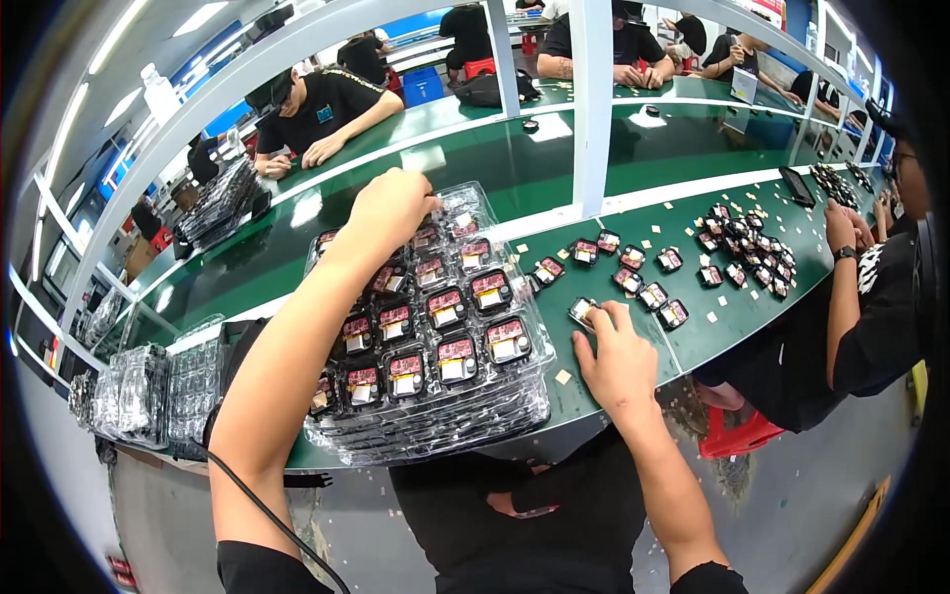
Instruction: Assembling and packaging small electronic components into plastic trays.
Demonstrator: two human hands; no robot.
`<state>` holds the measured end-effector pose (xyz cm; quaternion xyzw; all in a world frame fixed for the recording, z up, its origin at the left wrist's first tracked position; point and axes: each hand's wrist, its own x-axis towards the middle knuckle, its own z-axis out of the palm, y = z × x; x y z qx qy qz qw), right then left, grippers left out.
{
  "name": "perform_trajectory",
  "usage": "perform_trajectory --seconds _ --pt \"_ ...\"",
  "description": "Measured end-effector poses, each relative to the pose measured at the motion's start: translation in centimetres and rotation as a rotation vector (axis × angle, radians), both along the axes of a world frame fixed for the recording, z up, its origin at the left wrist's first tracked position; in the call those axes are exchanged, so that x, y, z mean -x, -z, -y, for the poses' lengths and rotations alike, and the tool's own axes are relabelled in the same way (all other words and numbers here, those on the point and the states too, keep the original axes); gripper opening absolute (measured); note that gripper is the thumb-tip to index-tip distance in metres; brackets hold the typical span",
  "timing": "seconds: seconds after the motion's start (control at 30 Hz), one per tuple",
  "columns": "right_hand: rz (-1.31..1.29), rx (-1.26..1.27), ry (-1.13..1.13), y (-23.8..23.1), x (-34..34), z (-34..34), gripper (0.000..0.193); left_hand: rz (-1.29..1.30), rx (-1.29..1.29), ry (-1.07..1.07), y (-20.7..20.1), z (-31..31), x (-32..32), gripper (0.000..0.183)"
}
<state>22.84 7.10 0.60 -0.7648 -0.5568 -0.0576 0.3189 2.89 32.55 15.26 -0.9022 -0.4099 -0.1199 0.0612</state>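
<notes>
A clear plastic blister tray [539, 342] tops a stack of such trays in front of me. Its pockets hold small black-cased circuit-board units [457, 358] with red boards and white-silver blocks. My left hand [391, 213] reaches over the tray's far end, fingers bent down and drawn together; their tips are partly hidden, so what they hold I cannot make out. To the right of the stack, my right hand [621, 366] closes thumb and fingers on a similar unit [582, 310] on the green table. Several loose units [653, 295] lie just beyond it.
A larger heap of units [747, 247] sits farther right, among small pale scraps [563, 377]. Stacked clear trays [134, 391] stand at left. A white upright post [592, 119] rises beyond the table. Co-workers sit across and at right, near a red stool [737, 436]. A black cable [267, 530] crosses my left arm.
</notes>
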Motion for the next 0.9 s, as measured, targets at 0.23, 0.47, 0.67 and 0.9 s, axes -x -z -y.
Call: perform_trajectory --seconds 0.23,0.47,0.67,0.9 --pt "0.021 -0.042 -0.046 0.4 -0.3 -0.1 0.025 -0.162 -0.128 0.044 0.7 1.4 0.8 0.041" --pt "-0.17 -0.1 -0.014 0.5 -0.7 0.5 0.025 0.257 -0.351 0.436 -3.3 15.2 1.5 0.042" --pt "-0.37 -0.419 -0.258 0.8 0.3 5.2 0.037 0.401 -0.164 0.771 0.2 25.9 5.4 0.019" --pt "-0.677 -0.303 -0.625 -0.4 2.9 11.3 0.049 0.962 1.148 0.253 10.8 31.2 7.5 0.067"
